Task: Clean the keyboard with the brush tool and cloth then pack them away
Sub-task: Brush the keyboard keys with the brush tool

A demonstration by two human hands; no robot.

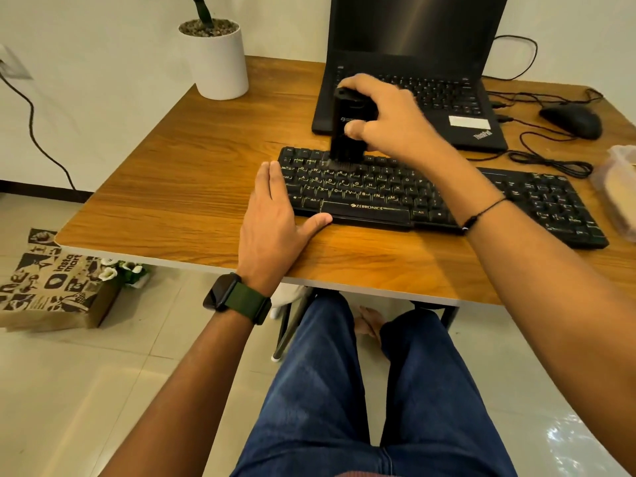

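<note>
A black Zebronics keyboard (378, 191) lies across the wooden table (179, 187). My right hand (389, 118) grips a black brush tool (346, 132) held upright, its bristles pressed onto the number row near the keyboard's top left. My left hand (275, 215) lies flat with fingers together against the keyboard's left end, thumb along its front edge. I see no cloth.
An open black laptop (413, 80) stands behind the keyboard. A mouse (571, 122) and loose cables (550, 163) lie at the right, a clear plastic container (619, 187) at the right edge. A white plant pot (216, 60) sits back left. A paper bag (51, 284) is on the floor.
</note>
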